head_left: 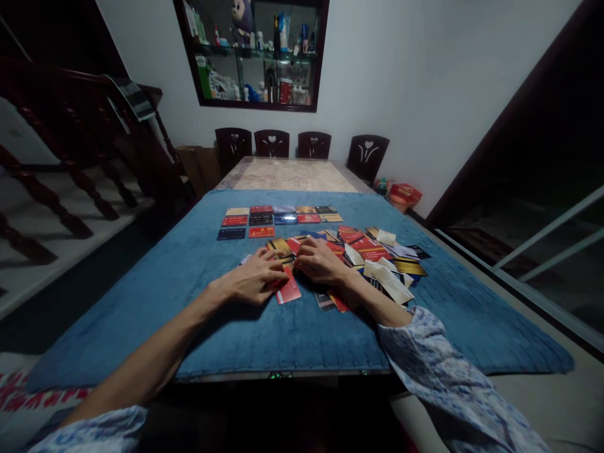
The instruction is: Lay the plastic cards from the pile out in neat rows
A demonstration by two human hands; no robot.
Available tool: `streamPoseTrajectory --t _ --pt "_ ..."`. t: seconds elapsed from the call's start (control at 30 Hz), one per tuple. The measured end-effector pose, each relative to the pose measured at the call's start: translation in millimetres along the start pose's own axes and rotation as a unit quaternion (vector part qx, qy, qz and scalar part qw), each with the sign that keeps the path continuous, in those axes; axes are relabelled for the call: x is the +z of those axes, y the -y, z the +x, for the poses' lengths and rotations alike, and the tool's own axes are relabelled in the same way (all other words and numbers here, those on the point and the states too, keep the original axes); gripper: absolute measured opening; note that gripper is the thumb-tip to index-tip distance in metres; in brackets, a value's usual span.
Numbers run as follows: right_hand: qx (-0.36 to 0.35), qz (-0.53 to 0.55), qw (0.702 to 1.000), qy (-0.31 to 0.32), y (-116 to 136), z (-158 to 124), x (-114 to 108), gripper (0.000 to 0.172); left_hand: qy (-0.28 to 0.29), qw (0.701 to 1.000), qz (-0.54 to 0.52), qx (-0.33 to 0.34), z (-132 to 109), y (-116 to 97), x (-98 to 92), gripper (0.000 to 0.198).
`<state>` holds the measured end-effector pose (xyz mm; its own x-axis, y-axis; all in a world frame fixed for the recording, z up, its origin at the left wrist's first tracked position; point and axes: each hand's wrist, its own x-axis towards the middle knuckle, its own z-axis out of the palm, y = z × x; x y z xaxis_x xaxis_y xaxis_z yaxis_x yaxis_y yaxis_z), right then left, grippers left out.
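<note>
My left hand (255, 277) lies on the blue cloth (155, 296) with its fingers curled over a red card (289, 292) at the near edge of a loose pile of cards (377, 258). Beside it, my right hand (321, 260) rests palm down on the same pile, fingers bent and pressed onto the cards. The two hands almost touch at the fingertips. Farther back, cards are laid out in neat rows (278, 219), red, dark, blue and gold ones side by side. Whether either hand has a card pinched is hidden under the fingers.
The cloth covers the near part of a long table (292, 175). Several dark chairs (272, 143) stand at its far end below a wall shelf of bottles (255, 50). A wooden stair railing (70, 145) runs on the left, a red box (403, 195) sits on the floor at right.
</note>
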<state>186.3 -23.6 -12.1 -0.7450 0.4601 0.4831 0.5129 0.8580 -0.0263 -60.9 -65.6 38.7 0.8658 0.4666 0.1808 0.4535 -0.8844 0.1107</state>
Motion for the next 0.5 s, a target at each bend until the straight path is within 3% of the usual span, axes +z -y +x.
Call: streamPoseTrajectory --t 0.1,0.3,0.5 --pt "-0.004 0.004 1.0 0.003 -0.4 0.2 1.2 0.022 0.022 1.0 0.005 0.008 -0.1 -0.2 -0.1 0.025" --pt "-0.01 0.012 1.0 0.018 3.2 1.2 -2.3 0.02 0.016 1.0 0.005 -0.02 -1.4 6.4 5.7 0.031" --pt "-0.017 0.01 0.998 0.061 16.0 2.7 -10.4 0.034 0.017 0.999 0.029 -0.037 0.6 8.7 10.6 0.041"
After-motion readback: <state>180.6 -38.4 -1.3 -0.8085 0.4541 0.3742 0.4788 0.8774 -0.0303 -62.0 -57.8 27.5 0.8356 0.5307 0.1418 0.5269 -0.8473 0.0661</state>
